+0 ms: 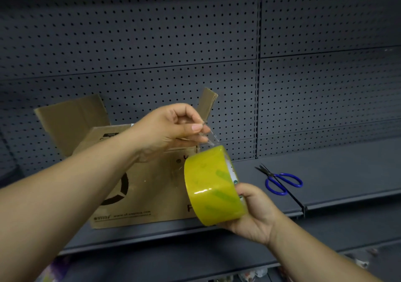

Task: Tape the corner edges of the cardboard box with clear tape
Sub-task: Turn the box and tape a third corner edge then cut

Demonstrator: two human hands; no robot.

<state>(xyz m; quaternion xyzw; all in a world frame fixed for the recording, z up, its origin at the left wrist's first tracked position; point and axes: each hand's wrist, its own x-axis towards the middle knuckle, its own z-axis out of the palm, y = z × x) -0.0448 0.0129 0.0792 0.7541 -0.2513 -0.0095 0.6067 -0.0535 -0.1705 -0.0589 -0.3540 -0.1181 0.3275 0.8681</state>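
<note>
An open cardboard box (149,186) stands on the grey shelf (338,173), its flaps raised at the back left and back right. In front of its right side my right hand (252,213) grips a thick roll of yellowish clear tape (213,186) from below. Above the roll my left hand (171,127) pinches the free end of the tape (209,135) between thumb and fingers. A short clear strip runs from that pinch down to the top of the roll. My left forearm crosses over the box.
Blue-handled scissors (280,181) lie on the shelf to the right of the box, blades pointing back left. A dark pegboard wall (195,43) backs the shelf. The shelf's front lip runs below my hands, with blurred goods lower down.
</note>
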